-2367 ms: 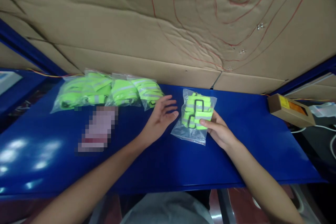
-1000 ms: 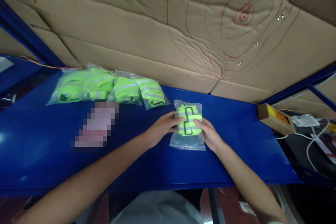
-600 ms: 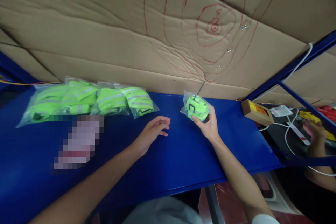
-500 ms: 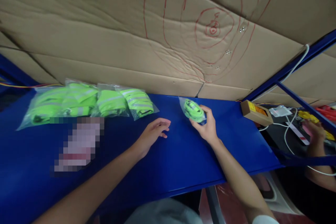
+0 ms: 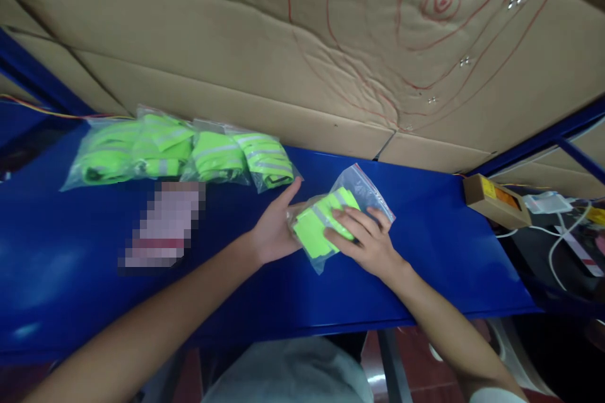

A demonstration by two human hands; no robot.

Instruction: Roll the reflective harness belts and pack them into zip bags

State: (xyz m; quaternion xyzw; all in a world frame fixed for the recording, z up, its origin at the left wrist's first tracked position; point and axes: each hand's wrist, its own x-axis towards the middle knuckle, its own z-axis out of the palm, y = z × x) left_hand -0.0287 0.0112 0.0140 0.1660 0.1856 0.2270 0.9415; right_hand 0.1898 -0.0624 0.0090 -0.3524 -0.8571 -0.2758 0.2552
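Note:
Over the blue table, my right hand [image 5: 366,236] presses down on a clear zip bag [image 5: 309,233] from above, its fingers curled over the bag. Folded neon-green fabric with silver reflective bands fills the lower part, while the flat zip end points up and away. My left hand [image 5: 278,227] is at the bag's left end, thumb raised and spread, palm turned toward it; its fingers are partly hidden behind the plastic. To the left, several similar bags of neon-green reflective fabric [image 5: 217,154] lie in a row against the cardboard.
A pixelated pinkish item [image 5: 163,223] lies on the blue table [image 5: 246,296] at the left. Behind stands a cardboard wall [image 5: 236,44] with red drawn rings. An open brown box [image 5: 496,201] sits at the right end, beside white cables [image 5: 555,258] and a blue frame.
The bag has come nearer and to the left, and been turned so its zip end faces away. My left hand has moved to its left end. The view has shifted.

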